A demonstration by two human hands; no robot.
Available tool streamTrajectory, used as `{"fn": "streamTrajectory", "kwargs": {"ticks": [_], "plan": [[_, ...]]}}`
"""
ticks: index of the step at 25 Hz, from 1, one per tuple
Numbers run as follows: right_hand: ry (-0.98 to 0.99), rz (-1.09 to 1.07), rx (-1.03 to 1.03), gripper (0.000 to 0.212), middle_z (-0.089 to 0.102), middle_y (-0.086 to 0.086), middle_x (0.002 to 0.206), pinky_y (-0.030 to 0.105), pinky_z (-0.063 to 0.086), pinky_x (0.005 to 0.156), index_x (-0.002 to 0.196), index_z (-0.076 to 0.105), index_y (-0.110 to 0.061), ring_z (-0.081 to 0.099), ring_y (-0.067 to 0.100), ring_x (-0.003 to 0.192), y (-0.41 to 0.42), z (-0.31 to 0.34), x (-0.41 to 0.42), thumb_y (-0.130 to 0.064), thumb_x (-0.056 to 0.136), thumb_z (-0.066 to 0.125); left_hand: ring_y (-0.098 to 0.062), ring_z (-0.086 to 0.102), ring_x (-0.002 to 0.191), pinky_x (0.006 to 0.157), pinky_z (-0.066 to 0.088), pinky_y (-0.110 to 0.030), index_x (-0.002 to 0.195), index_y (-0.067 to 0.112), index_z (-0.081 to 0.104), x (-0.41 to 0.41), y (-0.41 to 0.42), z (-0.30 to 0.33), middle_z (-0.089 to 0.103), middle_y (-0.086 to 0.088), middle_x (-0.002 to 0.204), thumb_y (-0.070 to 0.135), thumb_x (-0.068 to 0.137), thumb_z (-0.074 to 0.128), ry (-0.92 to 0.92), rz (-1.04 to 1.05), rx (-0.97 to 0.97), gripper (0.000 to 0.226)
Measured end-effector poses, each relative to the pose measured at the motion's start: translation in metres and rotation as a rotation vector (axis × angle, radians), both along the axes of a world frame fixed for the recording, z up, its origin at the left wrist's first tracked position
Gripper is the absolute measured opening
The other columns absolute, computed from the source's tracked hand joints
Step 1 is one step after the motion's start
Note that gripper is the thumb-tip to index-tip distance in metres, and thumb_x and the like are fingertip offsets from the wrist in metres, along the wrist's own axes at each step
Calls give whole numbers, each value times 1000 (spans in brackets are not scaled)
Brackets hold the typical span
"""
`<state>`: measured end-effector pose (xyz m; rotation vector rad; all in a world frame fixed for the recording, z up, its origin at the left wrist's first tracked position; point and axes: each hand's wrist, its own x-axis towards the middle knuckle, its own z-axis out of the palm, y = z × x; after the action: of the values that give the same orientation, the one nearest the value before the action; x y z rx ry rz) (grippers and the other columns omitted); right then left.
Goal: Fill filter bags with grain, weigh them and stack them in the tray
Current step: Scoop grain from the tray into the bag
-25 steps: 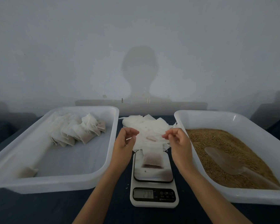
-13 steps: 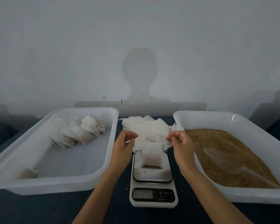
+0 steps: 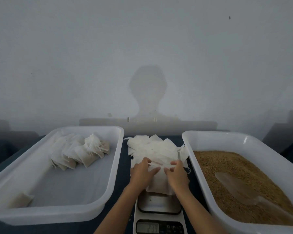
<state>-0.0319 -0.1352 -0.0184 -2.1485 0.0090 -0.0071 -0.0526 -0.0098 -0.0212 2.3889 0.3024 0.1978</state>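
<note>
Filter bag (image 3: 159, 184) sits on the scale (image 3: 159, 210), part filled, and you have both hands on it. Your left hand (image 3: 141, 173) lies over its left edge, fingers (image 3: 153, 170) stretched forward and close together, their tips reaching onto the white fabric. Your right hand (image 3: 177, 174) covers the right edge, fingers (image 3: 168, 169) slightly curled and a little spread, tips resting on the upper part of the bag. Whether either hand is pinching the fabric or a string, you cannot tell from this angle. Your 2 sets of fingertips sit near each other, apart, with a strip of bag showing between them.

Just beyond your fingertips lies the loose pile of empty bags (image 3: 155, 147), touching the far end of the scale. Below your wrists the scale's dark platform shows bare, and its display (image 3: 147, 227) is lit, the digits too blurred to read.

Out past your left fingers, the white tray (image 3: 115, 166) holds a heap of filled bags (image 3: 78, 152) at its far end and 1 more bag (image 3: 20, 200) in the near left corner. Out past your right fingers, the grain tub (image 3: 189, 149) is full of brown grain (image 3: 227, 166), with a clear scoop (image 3: 240, 188) lying half sunk in it.
</note>
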Motion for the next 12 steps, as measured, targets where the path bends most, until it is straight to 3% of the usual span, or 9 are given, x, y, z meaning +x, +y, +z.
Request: {"fn": "streamTrajectory", "kwargs": {"ticks": [2,6,9,12], "plan": [[-51,-2,43,25,63,2,109,44,44,100,114,52,-15,60,20,106,1,2,-3,-16,91,61,-12,58,101,94,43,-28,120,23,50,-2,-3,6,64,4,106,43,85,64,-30,-3,7,43],[-260,91,239,16,63,-4,95,30,53,86,99,59,-14,62,12,93,0,26,-19,-5,87,64,5,49,64,64,41,-8,95,20,64,-17,-2,31,55,14,74,31,88,62,-195,-122,82,13],[-410,188,320,17,64,-9,89,15,50,75,91,59,-21,61,3,86,9,55,-32,-6,85,66,0,46,64,57,32,-10,84,17,65,-35,12,64,49,11,75,30,91,59,-325,-100,172,16],[-492,243,373,20,63,-12,92,8,45,73,97,57,-21,59,-1,88,33,79,-41,-3,89,60,-13,48,71,58,32,-18,75,13,58,-58,40,99,51,2,80,26,90,59,-429,14,208,20]]}}
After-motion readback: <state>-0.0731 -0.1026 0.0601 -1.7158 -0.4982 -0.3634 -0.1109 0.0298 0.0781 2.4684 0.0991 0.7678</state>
